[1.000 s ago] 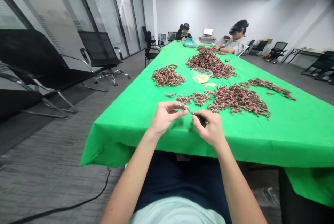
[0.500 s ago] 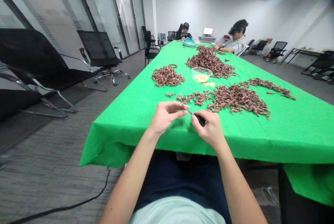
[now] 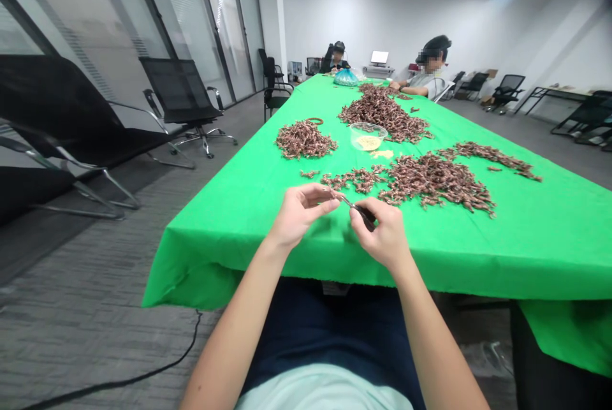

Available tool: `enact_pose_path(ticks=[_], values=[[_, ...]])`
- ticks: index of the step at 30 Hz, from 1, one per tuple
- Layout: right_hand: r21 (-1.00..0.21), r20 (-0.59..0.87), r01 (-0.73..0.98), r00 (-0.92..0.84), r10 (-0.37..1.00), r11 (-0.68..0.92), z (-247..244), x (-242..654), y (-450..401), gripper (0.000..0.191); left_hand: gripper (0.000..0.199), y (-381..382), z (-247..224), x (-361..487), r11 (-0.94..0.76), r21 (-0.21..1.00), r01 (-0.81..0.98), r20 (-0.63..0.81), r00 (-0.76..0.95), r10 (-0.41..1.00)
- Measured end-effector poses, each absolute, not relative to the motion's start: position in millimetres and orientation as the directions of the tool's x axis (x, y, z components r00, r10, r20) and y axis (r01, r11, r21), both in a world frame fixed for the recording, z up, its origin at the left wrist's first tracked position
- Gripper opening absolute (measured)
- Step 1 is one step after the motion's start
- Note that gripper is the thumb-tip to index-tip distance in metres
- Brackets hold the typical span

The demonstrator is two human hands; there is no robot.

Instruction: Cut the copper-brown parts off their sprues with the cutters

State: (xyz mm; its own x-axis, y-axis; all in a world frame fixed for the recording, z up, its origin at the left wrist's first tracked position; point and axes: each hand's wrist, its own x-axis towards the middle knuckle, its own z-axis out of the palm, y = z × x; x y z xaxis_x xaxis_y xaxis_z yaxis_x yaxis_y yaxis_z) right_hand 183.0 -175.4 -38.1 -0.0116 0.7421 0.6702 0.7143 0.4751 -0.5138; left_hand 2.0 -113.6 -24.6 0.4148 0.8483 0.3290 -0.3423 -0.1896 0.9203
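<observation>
My right hand (image 3: pixel 382 234) is shut around a small dark-handled metal tool (image 3: pixel 358 209), possibly tweezers or snips, whose thin tip points left. My left hand (image 3: pixel 303 212) pinches a small brown piece (image 3: pixel 333 194) close to that tip, though the fingers hide most of it. Both hands are close together above the green tablecloth (image 3: pixel 526 244). Ahead of them lies a large heap of brown twig-like pieces (image 3: pixel 433 183), and a looser strip of them (image 3: pixel 356 180) lies nearer my left hand.
More brown heaps (image 3: pixel 303 140) lie farther up the table, beside a clear bowl of yellow material (image 3: pixel 367 137). Two seated co-workers (image 3: pixel 425 72) work at the far end. Black chairs (image 3: pixel 182 94) stand left of the table, and a black cable (image 3: pixel 143 359) runs across the floor.
The view has shifted slightly with my head. Both hands stay together at nearly the same place, with the tool and small piece still held.
</observation>
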Motion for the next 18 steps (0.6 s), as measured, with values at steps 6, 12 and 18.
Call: enact_pose_path(ticks=[6, 12, 18], values=[[-0.535, 0.667, 0.718, 0.037, 0.744, 0.444, -39.3, 183.2, -175.8, 0.017, 0.023, -109.9, -29.8, 4.3, -0.185, 0.923, -0.338, 0.298, 0.318, 0.9], [-0.54, 0.668, 0.738, 0.083, 0.74, 0.404, -40.2, 181.8, -175.3, 0.019, 0.028, -108.8, -31.3, 4.9, -0.174, 0.941, -0.29, 0.252, 0.257, 0.933], [-0.56, 0.656, 0.713, 0.072, 0.751, 0.421, -32.4, 183.0, -173.1, 0.019, 0.028, -107.2, -26.8, 7.4, -0.171, 0.951, -0.256, 0.241, 0.272, 0.932]])
